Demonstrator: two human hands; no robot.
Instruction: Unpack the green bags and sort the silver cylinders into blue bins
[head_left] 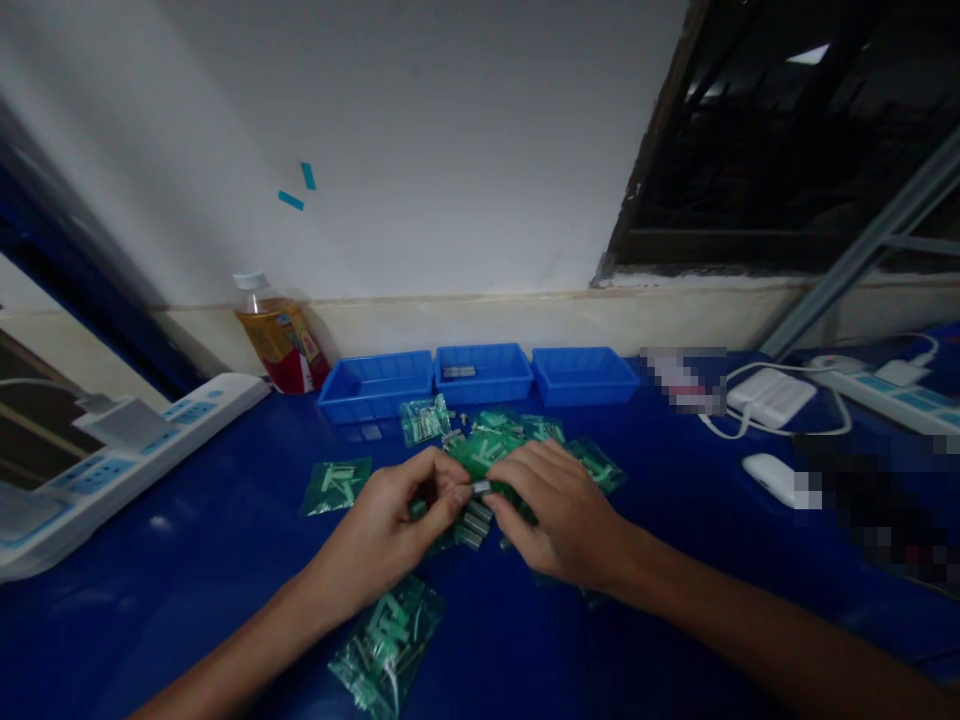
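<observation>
A small grey piece (481, 488) is held above the middle of the blue table (247, 560), between the two hands; it is pinched on one side by the thumb and fingers of the left hand (409, 505) and on the other by those of the right hand (559, 510) — both grips are closed on it, though its far side is hidden by the fingers. Just below it, several silvery metal pieces (472, 525) are laid side by side; around and behind the hands, a heap of green bags (491, 440) is spread, partly covered by the fingers. Another bag (337, 485) is seen flat to the left of the left hand, and one more (390, 640) is placed nearer the front edge of the view, beside the left forearm; small pale parts are visible through the film of both.

Behind the heap, three blue trays are set in a row — the left tray (375, 400), the middle tray (495, 388) and the right tray (585, 385); a few metal parts (459, 371) are contained in the middle one. To the left of the trays, a capped bottle (277, 335) is stood near the wall (450, 150).
</observation>
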